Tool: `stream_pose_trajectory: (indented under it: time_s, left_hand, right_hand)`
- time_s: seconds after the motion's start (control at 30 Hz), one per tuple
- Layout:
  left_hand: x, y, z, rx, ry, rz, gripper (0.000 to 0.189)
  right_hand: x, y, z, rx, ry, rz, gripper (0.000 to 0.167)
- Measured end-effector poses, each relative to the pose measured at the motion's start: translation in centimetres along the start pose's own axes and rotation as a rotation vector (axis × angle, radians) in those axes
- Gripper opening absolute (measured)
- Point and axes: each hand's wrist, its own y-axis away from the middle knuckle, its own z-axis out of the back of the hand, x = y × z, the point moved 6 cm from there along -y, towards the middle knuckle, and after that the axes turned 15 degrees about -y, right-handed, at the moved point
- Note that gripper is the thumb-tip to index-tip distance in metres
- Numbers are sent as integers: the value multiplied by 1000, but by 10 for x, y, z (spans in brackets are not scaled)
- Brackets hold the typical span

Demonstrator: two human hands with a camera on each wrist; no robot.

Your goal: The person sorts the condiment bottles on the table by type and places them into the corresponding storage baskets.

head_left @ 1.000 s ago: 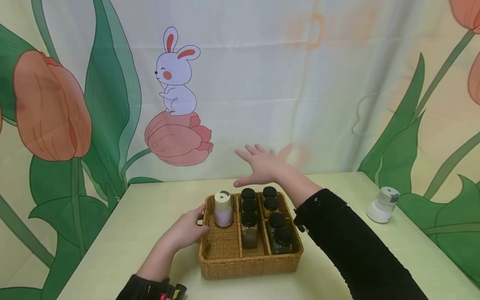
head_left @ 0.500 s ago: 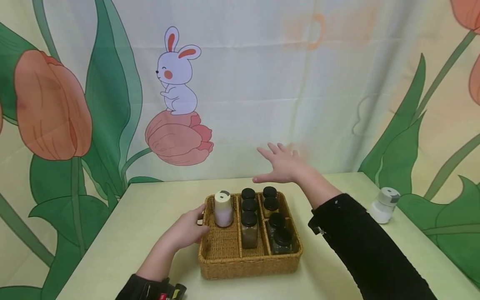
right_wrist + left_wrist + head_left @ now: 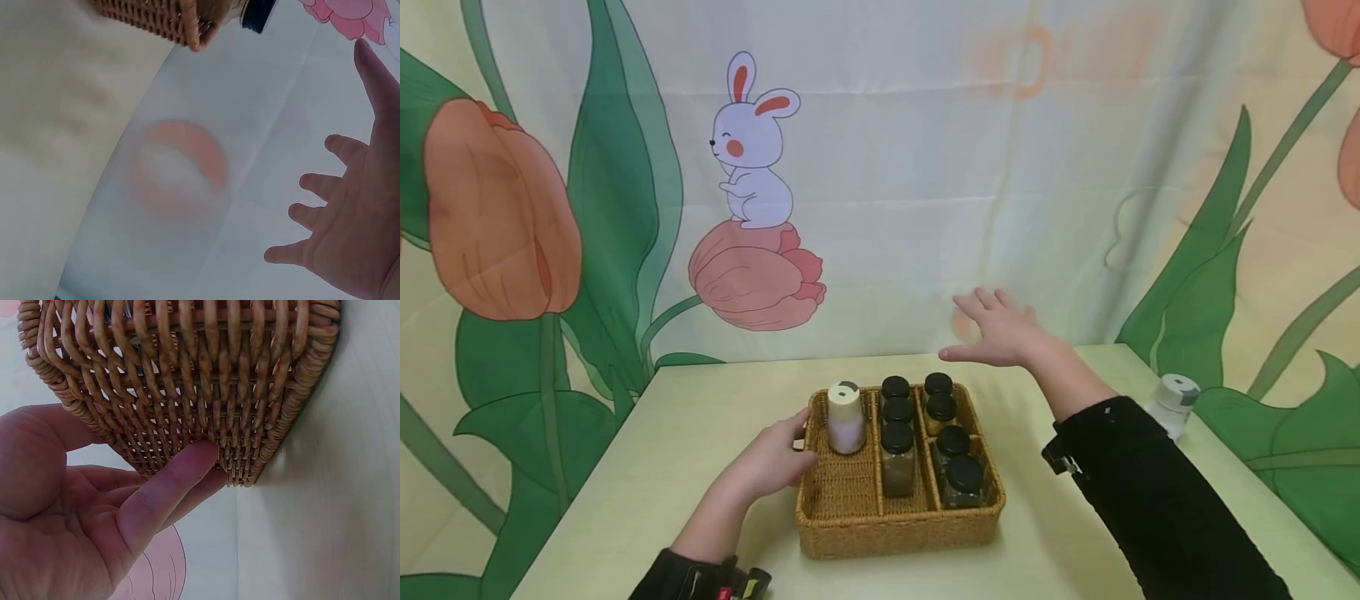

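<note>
A wicker basket (image 3: 898, 533) with dividers stands on the table. My left hand (image 3: 771, 458) grips its left wall; in the left wrist view the fingers (image 3: 169, 487) lie against the outer weave and the thumb reaches over the rim. In the left compartment stands a white shaker bottle (image 3: 846, 421) with a cream cap. Several black-lidded spice jars (image 3: 898, 458) fill the middle and right compartments. Behind the basket's back right corner, my right hand (image 3: 1003, 333) hovers with spread fingers and holds nothing; the right wrist view shows the same spread hand (image 3: 350, 206).
Another white shaker bottle (image 3: 1172, 404) stands at the table's right side, partly hidden by the right sleeve (image 3: 1157, 492). A printed cloth backdrop (image 3: 910, 167) with a rabbit and tulips hangs along the back edge of the pale table (image 3: 700, 408).
My right hand has moved to the right, from above the basket's back edge to past its back right corner, fingers still spread. The left hand and basket have stayed in place.
</note>
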Motion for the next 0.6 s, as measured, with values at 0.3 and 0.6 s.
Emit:
stream_pose_trajectory:
  time_s: [0.3,0.6]
  left_hand:
    - [0,1,3,-2,6,4,80]
    - [0,0,2,6,14,2,80]
  right_hand:
    - [-34,13,10,-22,-56,-53,109]
    - [-65,35,25,-50,-95,-71,105]
